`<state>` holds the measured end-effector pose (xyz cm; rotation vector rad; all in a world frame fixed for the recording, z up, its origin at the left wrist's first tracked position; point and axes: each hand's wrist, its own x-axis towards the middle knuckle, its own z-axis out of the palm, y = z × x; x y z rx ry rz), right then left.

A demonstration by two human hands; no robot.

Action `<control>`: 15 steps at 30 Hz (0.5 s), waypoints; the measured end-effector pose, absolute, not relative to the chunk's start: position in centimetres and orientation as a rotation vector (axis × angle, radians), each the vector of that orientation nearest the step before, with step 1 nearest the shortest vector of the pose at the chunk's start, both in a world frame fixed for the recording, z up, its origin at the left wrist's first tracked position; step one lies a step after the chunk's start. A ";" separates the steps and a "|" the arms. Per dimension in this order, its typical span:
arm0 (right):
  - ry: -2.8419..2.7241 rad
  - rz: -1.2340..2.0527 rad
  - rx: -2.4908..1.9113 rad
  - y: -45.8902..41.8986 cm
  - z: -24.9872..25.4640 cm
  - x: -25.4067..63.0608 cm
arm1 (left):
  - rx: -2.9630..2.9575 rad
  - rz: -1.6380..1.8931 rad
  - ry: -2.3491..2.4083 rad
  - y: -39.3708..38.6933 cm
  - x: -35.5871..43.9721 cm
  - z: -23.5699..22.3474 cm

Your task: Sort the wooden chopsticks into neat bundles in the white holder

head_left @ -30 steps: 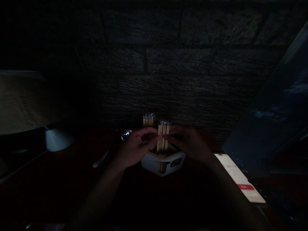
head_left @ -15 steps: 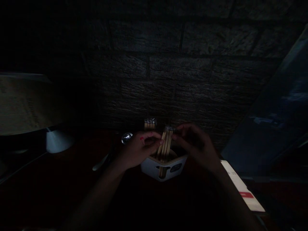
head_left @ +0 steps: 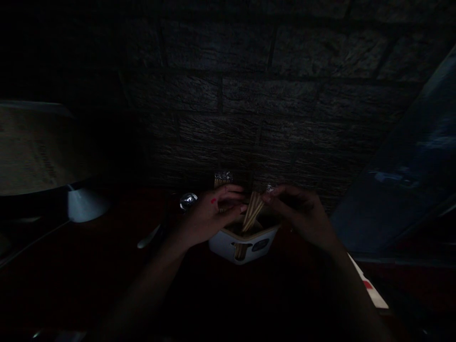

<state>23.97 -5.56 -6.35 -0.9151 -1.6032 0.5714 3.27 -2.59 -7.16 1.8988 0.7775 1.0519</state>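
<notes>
very dark scene, person's two bare hands meet over a small white holder (head_left: 228,246) near the middle of a dark reddish surface (head_left: 107,266). left hand (head_left: 210,216) curls in from the left, thumb and fingers pinched on the lower part of a bundle of thin wooden sticks (head_left: 251,214). right hand (head_left: 304,213) comes from the right, fingertips pinched on the top end of the same bundle, right where the shiny tips are. bundle tilts, top leaning right, bottom end standing inside the holder; part of the sticks shows through a slot in the holder's front wall. holder's corner points toward the camera, its rim is just under both hands. second bundle of sticks (head_left: 223,178) stands upright behind the left hand, close to it, cannot tell if touching.

edges and room: brick wall (head_left: 249,104) rises right behind the holder, little space at the back. a small shiny round thing (head_left: 188,200) sits just left of the left hand, a pale handle-like shape (head_left: 148,236) lies further left. lamp with shade (head_left: 32,147) and white base (head_left: 85,205) stands well apart at far left. phone (head_left: 368,287) with lit screen lies near the right forearm, partly hidden by it. dark slanted panel (head_left: 402,180) closes off the right side. near part of the surface, in front of the holder between the forearms, is open but too dark to read.
</notes>
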 end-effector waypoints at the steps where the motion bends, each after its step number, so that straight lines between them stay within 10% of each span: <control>1: -1.600 0.574 -0.926 -5.6 -6.3 24.0 | 1.882 1.023 0.757 -2.5 3.4 -7.2; 15: -1.730 0.666 -1.003 -4.9 -7.2 25.3 | 2.081 0.928 0.712 -1.5 4.5 -7.6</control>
